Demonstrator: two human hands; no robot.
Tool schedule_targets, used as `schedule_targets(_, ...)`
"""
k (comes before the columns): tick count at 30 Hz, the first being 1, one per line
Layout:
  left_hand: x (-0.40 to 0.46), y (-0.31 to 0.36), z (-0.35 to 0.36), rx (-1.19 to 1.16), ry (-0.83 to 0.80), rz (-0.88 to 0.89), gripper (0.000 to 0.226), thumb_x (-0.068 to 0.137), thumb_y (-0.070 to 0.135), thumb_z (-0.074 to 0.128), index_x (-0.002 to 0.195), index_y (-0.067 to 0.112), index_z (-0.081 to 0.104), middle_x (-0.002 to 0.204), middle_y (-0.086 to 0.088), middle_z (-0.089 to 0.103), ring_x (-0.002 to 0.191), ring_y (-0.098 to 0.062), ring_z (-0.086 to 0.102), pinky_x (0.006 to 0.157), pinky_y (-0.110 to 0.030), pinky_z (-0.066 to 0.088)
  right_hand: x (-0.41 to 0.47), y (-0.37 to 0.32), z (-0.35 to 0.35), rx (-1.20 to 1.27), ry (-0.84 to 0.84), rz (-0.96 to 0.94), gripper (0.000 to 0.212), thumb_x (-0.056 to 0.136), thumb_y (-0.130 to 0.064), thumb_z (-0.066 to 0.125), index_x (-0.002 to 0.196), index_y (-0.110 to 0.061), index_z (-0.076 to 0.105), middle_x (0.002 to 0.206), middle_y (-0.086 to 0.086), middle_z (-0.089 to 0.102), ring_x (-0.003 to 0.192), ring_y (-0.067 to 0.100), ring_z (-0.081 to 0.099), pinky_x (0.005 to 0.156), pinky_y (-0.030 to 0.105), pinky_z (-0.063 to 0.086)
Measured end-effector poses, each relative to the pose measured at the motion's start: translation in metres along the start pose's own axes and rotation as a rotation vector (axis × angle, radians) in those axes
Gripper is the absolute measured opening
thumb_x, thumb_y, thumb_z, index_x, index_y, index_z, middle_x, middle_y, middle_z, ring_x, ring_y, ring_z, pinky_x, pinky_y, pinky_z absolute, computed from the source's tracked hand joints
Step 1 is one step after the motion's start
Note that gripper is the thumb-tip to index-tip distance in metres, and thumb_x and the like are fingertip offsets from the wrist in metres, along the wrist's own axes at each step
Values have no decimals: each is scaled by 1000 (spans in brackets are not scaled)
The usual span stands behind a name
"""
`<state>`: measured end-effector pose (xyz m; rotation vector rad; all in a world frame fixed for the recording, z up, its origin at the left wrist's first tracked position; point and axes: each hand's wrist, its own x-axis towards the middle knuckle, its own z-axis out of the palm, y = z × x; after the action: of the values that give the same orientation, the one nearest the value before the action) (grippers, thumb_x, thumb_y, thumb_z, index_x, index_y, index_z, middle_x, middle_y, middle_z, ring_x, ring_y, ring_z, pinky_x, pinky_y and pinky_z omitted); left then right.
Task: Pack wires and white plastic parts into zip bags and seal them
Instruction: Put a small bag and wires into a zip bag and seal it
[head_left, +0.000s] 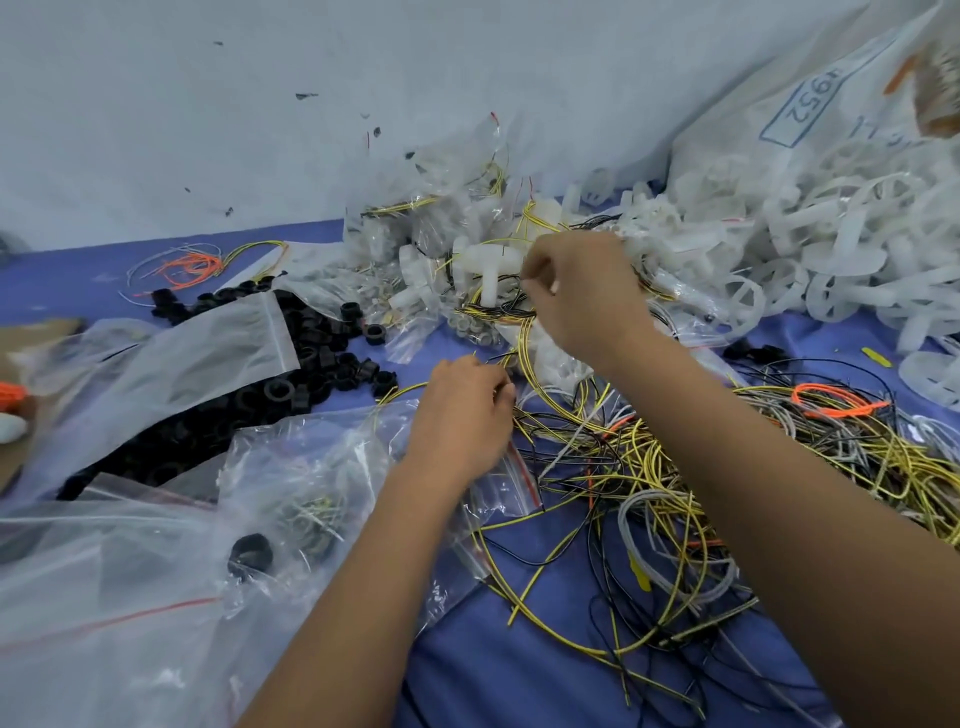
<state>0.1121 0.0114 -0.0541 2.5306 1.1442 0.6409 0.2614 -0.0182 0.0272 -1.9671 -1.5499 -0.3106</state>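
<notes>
Yellow wires (524, 358) are running between the two hands over the blue table (519, 670): the left hand (462, 415) is pinching them with curled fingers just above a small zip bag (511, 483) with a red strip, and the right hand (582, 291) is pinching the same bundle higher up, close to a white plastic part (488, 265) shaped like a T. A big tangle of yellow, black and grey wires (675, 493) is lying under the right forearm, a heap of white plastic parts (831, 249) is lying at the far right, and black rings (291, 374) with more clear bags (156, 571) are lying to the left.
</notes>
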Motion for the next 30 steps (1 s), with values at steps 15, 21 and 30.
schedule_targets(15, 2, -9, -15, -117, -2, -285, 33, 81, 28, 75, 109, 23, 58, 114, -5, 51, 101, -25, 54, 73, -31, 34, 32, 25, 30, -390, -286, 43, 35, 89, 3, 59, 115, -16, 74, 111, 14, 69, 94, 37, 68, 79, 45, 61)
schedule_targets(21, 2, -5, -21, -105, -50, -264, 32, 83, 33, 75, 107, 21, 57, 118, -6, 57, 104, -26, 58, 75, -34, 41, 31, 16, 28, -498, -481, -107, 50, 91, -7, 63, 133, -34, 64, 126, 11, 59, 112, 36, 61, 87, 43, 56)
schedule_targets(30, 3, -9, -21, -129, -12, -280, 19, 87, 31, 71, 99, 20, 62, 112, -4, 61, 98, -23, 59, 72, -31, 39, 20, 25, 16, -212, -304, -47, 23, 88, -15, 73, 109, -22, 78, 102, 5, 72, 94, 29, 67, 80, 38, 57)
